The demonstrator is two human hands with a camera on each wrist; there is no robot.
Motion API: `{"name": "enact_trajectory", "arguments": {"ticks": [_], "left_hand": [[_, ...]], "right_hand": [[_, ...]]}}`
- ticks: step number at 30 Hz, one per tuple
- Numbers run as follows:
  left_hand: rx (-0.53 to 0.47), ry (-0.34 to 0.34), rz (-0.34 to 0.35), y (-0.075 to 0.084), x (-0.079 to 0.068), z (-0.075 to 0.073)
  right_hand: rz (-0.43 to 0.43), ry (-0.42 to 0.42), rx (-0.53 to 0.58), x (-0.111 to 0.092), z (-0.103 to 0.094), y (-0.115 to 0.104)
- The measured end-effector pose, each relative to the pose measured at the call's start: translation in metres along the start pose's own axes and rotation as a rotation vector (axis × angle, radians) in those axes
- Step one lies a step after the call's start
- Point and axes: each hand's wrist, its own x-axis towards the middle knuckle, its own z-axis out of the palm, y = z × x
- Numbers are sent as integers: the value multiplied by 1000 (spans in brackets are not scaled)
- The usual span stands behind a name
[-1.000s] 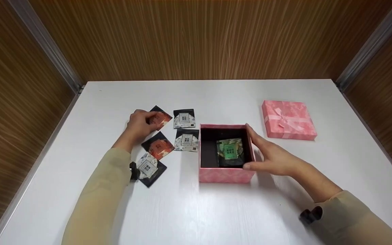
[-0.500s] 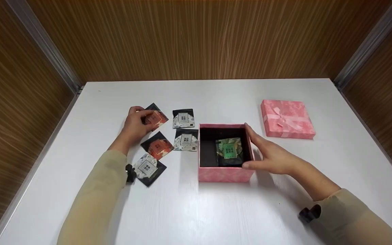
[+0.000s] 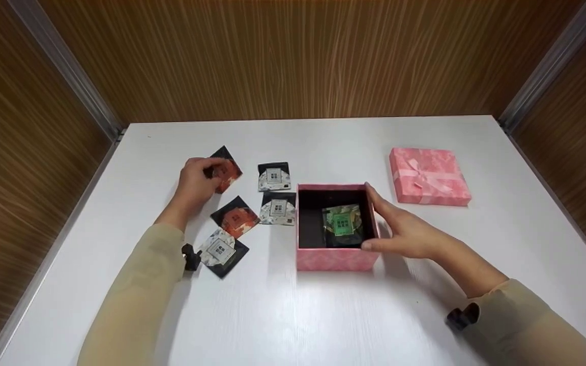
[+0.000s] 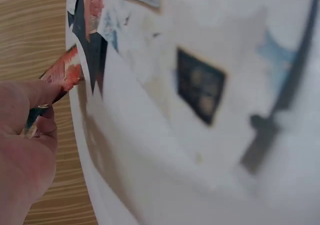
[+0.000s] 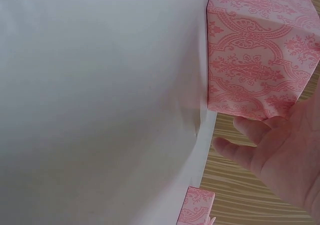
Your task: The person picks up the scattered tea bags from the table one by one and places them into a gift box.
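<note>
My left hand (image 3: 196, 180) pinches a black-and-red square sachet (image 3: 229, 175) between thumb and fingers at the table's left; the left wrist view shows this sachet (image 4: 64, 75) tilted up. Just nearer lie another red sachet (image 3: 235, 218) and a white-and-black one (image 3: 222, 252), slightly overlapping. Two more white-patterned sachets (image 3: 274, 176) lie between these and the pink gift box (image 3: 336, 260). The box stands without its lid, a green sachet (image 3: 343, 223) inside its dark interior. My right hand (image 3: 407, 231) holds the box's right side, thumb at the near corner, index finger at the far one.
A pink lid with a ribbon bow (image 3: 428, 177) rests at the back right of the white table (image 3: 293, 315). Wood-grain panels (image 3: 293, 61) enclose the table at the back and on both sides.
My left hand has drawn the red sachet left and slightly back, away from the other sachets. The right hand and box stay in place.
</note>
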Motion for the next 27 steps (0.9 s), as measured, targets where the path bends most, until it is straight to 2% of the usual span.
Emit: {"name": "enact_trajectory", "arguments": {"ticks": [4, 8, 14, 27], "left_hand": [[-45, 4, 3, 4, -1, -3], [-46, 13, -2, 9, -2, -5], [-40, 28, 26, 19, -3, -7], [-62, 35, 140, 63, -13, -5]], "right_hand": [[6, -2, -3, 0, 0, 0], [9, 1, -6, -1, -1, 0], [7, -1, 0, 0, 0, -1], [18, -3, -7, 0, 0, -1]]}}
